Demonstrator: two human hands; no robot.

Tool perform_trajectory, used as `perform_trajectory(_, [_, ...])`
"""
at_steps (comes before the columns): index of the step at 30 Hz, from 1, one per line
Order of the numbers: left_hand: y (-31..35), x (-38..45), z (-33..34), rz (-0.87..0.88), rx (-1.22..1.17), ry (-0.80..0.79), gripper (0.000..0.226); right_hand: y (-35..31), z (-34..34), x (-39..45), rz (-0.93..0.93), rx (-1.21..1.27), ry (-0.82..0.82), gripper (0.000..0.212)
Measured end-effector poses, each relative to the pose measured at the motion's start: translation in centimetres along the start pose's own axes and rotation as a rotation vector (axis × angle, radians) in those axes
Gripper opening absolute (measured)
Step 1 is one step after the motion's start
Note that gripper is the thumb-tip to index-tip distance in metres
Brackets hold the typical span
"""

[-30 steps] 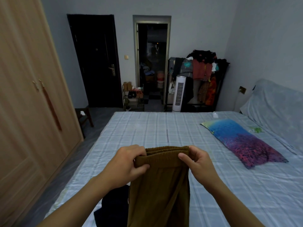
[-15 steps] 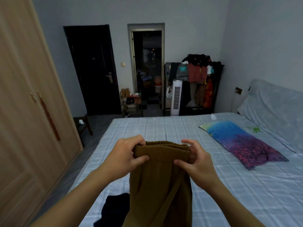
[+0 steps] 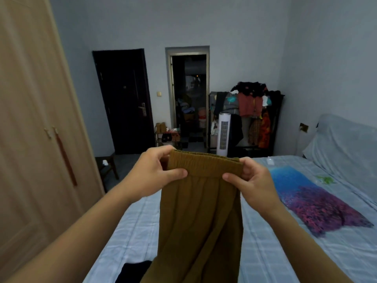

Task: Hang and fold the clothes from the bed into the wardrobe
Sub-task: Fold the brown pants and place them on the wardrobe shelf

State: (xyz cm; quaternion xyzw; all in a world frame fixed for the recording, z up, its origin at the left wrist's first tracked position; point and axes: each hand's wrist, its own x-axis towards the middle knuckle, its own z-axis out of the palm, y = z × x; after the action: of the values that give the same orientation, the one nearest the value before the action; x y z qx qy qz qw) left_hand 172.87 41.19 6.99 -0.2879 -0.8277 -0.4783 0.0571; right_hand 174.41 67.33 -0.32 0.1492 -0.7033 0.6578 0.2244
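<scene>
I hold the brown trousers (image 3: 201, 211) up by their elastic waistband — my left hand (image 3: 152, 174) pinches its left end, thumb across the front and fingers curled behind, and my right hand (image 3: 253, 180) pinches the right end the same way. The cloth hangs straight down from my hands over the near edge of the bed (image 3: 275, 252). At about seven o'clock from the trousers, a dark garment (image 3: 133, 271) lies on the checked sheet. A blue and purple pillow (image 3: 314, 201) lies at three o'clock — well apart from my hands. The wardrobe (image 3: 32, 139) stands at nine o'clock, its doors closed. A clothes rack (image 3: 251, 111) stands at one o'clock by the far wall.
</scene>
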Motion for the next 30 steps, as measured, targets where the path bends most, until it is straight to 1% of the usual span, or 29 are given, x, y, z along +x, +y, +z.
perform_trajectory(2, [0.0,-0.2,0.6,-0.024,-0.003,-0.056,0.019,0.8,-0.5,-0.3,0.046,0.027,-0.031,0.025])
perform_trajectory(5, [-1.7,-0.3,1.6,-0.084,-0.019,-0.202,0.016,3.4,-0.9,-1.1,0.15,0.024,-0.116,0.022])
perform_trajectory(7, [-3.6,0.3,2.0,-0.133,-0.077,-0.255,0.017,5.1,-1.3,-0.9,0.195,0.043,-0.177,0.022])
perform_trajectory(9, [-5.8,1.8,2.1,-0.177,-0.153,-0.287,0.018,6.5,-1.4,-0.1,0.23,0.073,-0.203,0.026])
perform_trajectory(11, [-8.1,4.2,2.3,-0.219,-0.188,-0.312,0.015,8.4,-1.2,1.5,0.282,0.083,-0.186,0.026])
perform_trajectory(12, [-9.3,5.8,2.5,-0.239,-0.165,-0.308,0.014,9.5,-1.0,2.7,0.311,0.059,-0.159,0.024])
perform_trajectory(14, [-11.8,10.2,2.9,-0.275,-0.028,-0.257,0.013,11.8,-0.4,6.3,0.362,-0.048,-0.076,0.019])
perform_trajectory(16, [-13.8,15.7,2.8,-0.285,0.133,-0.173,0.013,13.5,0.3,11.0,0.384,-0.143,0.014,0.016])
perform_trajectory(17, [-14.2,18.7,2.3,-0.268,0.182,-0.123,0.014,13.8,0.7,13.8,0.372,-0.165,0.047,0.015])
perform_trajectory(19, [-13.8,24.1,0.5,-0.177,0.191,0.001,0.015,12.8,1.1,19.4,0.289,-0.196,0.103,0.012])
perform_trajectory(22, [-10.3,29.2,-3.7,0.064,0.161,0.19,0.016,7.9,0.9,26.2,0.058,-0.194,0.181,0.012])
perform_trajectory(24, [-7.1,30.4,-6.3,0.213,0.134,0.25,0.019,3.8,0.5,29.1,-0.094,-0.142,0.191,0.013])
perform_trajectory(26, [-4.3,30.6,-8.3,0.322,0.135,0.293,0.021,0.1,0.0,30.6,-0.208,-0.119,0.167,0.013])
perform_trajectory(28, [-1.9,30.4,-9.6,0.394,0.13,0.345,0.023,-2.7,0.0,31.6,-0.286,-0.111,0.135,0.013])
perform_trajectory(30, [0.0,29.8,-10.4,0.428,0.122,0.384,0.02,-4.9,0.2,32.1,-0.324,-0.068,0.12,0.016])
